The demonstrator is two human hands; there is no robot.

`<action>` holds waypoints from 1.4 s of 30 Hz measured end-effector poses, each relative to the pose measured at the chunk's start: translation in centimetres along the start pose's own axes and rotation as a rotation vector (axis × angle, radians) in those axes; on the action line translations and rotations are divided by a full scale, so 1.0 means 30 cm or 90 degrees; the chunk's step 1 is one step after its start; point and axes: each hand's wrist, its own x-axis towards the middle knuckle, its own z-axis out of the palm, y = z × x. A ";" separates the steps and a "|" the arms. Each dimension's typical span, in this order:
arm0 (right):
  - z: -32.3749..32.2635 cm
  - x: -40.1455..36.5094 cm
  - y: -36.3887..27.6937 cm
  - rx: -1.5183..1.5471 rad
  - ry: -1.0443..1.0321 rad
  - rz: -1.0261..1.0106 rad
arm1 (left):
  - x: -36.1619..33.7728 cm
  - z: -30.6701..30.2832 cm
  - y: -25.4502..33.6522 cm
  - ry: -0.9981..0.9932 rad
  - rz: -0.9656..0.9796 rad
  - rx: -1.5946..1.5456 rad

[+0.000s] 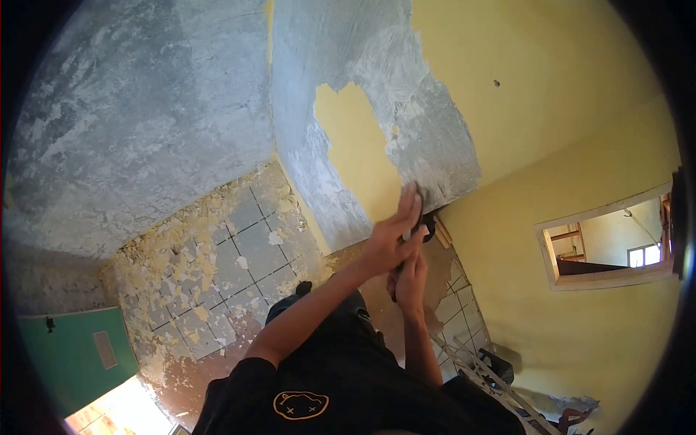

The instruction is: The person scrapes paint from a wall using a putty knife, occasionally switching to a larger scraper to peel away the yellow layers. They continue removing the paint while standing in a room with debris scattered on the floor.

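Note:
My right hand [411,284] is closed around the handle of a scraper [423,196], most of which my fingers hide. Higher up the tool, my left hand [395,235] grips it too, fingers stretched along it towards the blade. The blade end is against the wall, at the lower part of a scraped grey patch [435,134]. A strip of yellow paint [359,141] stands inside the bared grey area, its edges ragged. Left of that strip runs another scraped band [301,123].
Paint flakes litter the tiled floor [250,254]. A ladder [500,395] stands at lower right, near a dark object [496,366]. A framed opening [609,243] is in the yellow wall [507,217]. A green door [76,355] is at lower left.

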 end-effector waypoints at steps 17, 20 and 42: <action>-0.014 -0.055 0.049 0.020 0.024 -0.003 | -0.044 0.023 0.018 -0.008 0.042 0.017; -0.007 -0.027 0.032 0.038 -0.017 0.017 | -0.002 -0.014 0.005 0.005 0.058 0.073; -0.105 -0.007 0.068 0.040 -0.244 0.059 | -0.215 0.041 0.039 0.151 -0.311 -0.037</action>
